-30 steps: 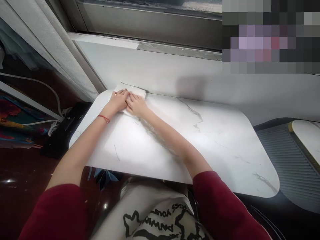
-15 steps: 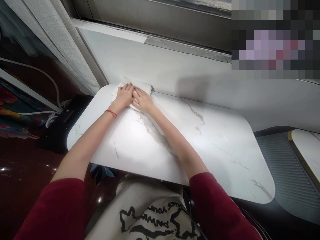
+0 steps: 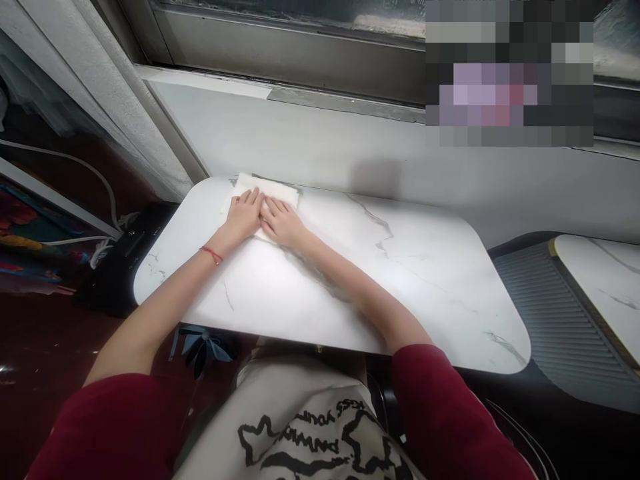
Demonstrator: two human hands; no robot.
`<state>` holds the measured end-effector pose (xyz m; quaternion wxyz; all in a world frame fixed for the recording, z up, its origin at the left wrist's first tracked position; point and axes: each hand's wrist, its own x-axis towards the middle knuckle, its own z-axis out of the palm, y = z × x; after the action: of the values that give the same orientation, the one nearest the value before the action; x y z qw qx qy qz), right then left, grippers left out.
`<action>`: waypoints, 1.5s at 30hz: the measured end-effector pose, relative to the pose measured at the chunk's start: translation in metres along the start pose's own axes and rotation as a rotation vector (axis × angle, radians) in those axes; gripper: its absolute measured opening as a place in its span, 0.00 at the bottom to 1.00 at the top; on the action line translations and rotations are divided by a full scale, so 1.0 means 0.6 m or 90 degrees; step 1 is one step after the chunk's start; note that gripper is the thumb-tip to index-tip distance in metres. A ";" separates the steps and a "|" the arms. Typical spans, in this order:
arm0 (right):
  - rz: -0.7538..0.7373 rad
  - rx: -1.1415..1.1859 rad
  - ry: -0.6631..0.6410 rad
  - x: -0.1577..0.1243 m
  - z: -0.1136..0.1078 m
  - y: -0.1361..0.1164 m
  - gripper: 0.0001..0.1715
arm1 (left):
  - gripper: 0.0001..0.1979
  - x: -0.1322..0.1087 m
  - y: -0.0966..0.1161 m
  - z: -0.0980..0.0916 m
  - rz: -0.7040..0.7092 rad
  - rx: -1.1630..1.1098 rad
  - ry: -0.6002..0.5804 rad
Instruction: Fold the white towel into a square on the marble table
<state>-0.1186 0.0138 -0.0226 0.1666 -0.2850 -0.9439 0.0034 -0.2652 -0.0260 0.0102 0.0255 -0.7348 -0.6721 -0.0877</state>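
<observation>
A folded white cloth [image 3: 273, 188] lies at the far left corner of a white marble-patterned table [image 3: 400, 280]. My left hand [image 3: 244, 215] rests flat on the cloth with its fingers stretched out. My right hand [image 3: 281, 220] lies flat beside it, fingers also extended, the two hands touching side by side. A thin red string circles my left wrist [image 3: 212, 253]. Both sleeves are dark red.
A grey wall and window sill [image 3: 310, 100] run behind the table. A black box [image 3: 125, 257] with white cables sits on the dark floor to the left. A ribbed grey surface [image 3: 555, 313] and a second white tabletop [image 3: 605, 280] stand to the right.
Both hands stay pressed on the cloth and have slid a little back toward me, so more of the cloth shows beyond the fingertips. The camera view shifted slightly.
</observation>
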 end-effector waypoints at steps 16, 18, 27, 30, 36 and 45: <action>-0.163 -0.017 0.030 -0.225 -0.074 -0.073 0.28 | 0.29 -0.185 0.147 -0.036 0.085 0.110 -0.050; -0.164 -0.002 0.019 -0.249 -0.088 -0.085 0.28 | 0.30 -0.205 0.162 -0.040 0.100 0.115 -0.060; -0.087 -0.059 -0.029 -0.326 -0.136 -0.147 0.25 | 0.33 -0.252 0.204 -0.055 0.198 0.115 -0.090; -0.003 -0.113 -0.005 -0.318 -0.124 -0.146 0.25 | 0.31 -0.218 0.203 -0.049 0.240 0.079 -0.072; 0.116 -0.117 0.034 -0.249 -0.077 -0.060 0.27 | 0.26 -0.093 0.195 -0.024 0.234 0.058 -0.017; 0.196 -0.053 0.048 -0.150 -0.055 0.119 0.27 | 0.23 0.063 0.199 0.010 0.213 0.015 0.012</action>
<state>0.0008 0.0222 -0.0270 0.1874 -0.4328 -0.8816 -0.0214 -0.1433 0.0006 0.0198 0.0549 -0.8354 -0.5407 -0.0815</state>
